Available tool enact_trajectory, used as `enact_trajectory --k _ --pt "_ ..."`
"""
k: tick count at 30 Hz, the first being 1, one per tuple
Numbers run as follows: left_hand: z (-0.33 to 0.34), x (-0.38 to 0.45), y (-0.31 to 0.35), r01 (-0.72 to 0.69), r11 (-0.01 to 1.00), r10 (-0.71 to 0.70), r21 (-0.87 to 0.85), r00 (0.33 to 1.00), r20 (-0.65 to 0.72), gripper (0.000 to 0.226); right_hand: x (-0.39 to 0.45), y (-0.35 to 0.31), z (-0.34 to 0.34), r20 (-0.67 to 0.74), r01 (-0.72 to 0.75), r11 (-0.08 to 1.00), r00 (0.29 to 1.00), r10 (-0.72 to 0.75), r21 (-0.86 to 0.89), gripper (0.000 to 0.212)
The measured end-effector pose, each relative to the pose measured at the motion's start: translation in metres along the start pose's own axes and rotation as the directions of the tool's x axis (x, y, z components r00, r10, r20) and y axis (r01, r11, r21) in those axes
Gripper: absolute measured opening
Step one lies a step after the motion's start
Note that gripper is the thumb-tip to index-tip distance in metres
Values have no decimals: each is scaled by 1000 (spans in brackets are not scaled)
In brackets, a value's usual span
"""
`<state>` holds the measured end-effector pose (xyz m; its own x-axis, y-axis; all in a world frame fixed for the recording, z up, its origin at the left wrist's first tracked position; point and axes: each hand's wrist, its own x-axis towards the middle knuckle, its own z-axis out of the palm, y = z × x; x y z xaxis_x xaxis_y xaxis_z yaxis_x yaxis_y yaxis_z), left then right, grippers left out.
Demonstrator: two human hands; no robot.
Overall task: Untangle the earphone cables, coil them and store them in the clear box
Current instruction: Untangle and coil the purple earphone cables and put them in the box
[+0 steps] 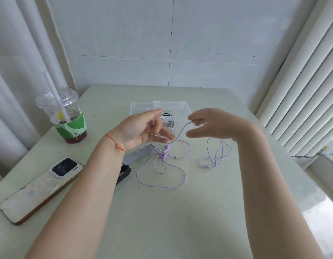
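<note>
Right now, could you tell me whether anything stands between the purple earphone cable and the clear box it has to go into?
Nothing visible blocks the way. The purple earphone cable lies on the table in front of the clear box, which is open on top. The left hand and right hand hold a stretch of the cable just before the box.

My left hand [143, 128] covers the near left corner of the clear box [180, 106], so I can't make out the dark coil inside. My fingertips [168, 137] are motion-blurred. My left forearm hides part of a black strap [124, 172] at centre left. Both elbows are cut off by the bottom edge. The cup's [68, 116] sleeve print is too small to read.
</note>
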<state>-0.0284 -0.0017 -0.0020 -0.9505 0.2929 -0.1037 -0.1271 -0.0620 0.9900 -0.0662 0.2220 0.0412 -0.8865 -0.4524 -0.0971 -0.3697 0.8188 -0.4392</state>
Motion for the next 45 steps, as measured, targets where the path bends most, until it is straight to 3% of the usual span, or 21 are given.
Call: enact_trajectory --k 3,6,9,12,17,22,27,30,33,36,39,43,45 --pt "6 0 0 2 997 -2 73 1000 -2 59 -1 -13 7 -47 143 956 990 -136 257 42" --pt "13 0 1 64 991 -71 121 996 55 56 6 -21 18 -154 302 888 952 -264 347 47" --pt "15 2 1 103 990 -118 92 976 182 58 14 -25 32 -96 338 861 940 -327 379 42" --pt "10 4 3 110 994 -106 -8 976 190 55 19 -22 36 -111 270 852 963 -247 448 13" --pt "3 7 1 46 998 -48 -54 998 -49 34 23 -14 31 -263 269 742 956 -129 614 9" --pt "8 5 -2 -90 974 106 -208 992 63 22 26 -13 29 -360 255 686 933 10 682 15" --pt "16 -2 3 -187 962 210 -201 973 100 21 25 -18 34 -330 227 729 944 -2 646 17" --pt "17 -1 7 -229 916 247 -330 969 11 24 20 -25 38 -190 150 797 981 -45 585 31" --pt "14 4 5 -285 873 260 -396 958 -117 23 13 -32 41 -24 125 899 992 -127 420 37" --pt "11 9 -2 -336 897 277 -288 934 -226 22 10 -36 39 23 162 935 984 -178 316 25" --pt "8 12 -8 -292 947 249 -136 931 -269 24 11 -36 37 -10 193 948 980 -197 255 16" --pt "10 9 -9 -146 980 177 136 950 -259 21 12 -32 34 -99 181 952 982 -161 247 18" --pt "13 7 -8 -108 981 139 163 971 -196 16 11 -31 31 -145 186 951 978 -154 248 16"
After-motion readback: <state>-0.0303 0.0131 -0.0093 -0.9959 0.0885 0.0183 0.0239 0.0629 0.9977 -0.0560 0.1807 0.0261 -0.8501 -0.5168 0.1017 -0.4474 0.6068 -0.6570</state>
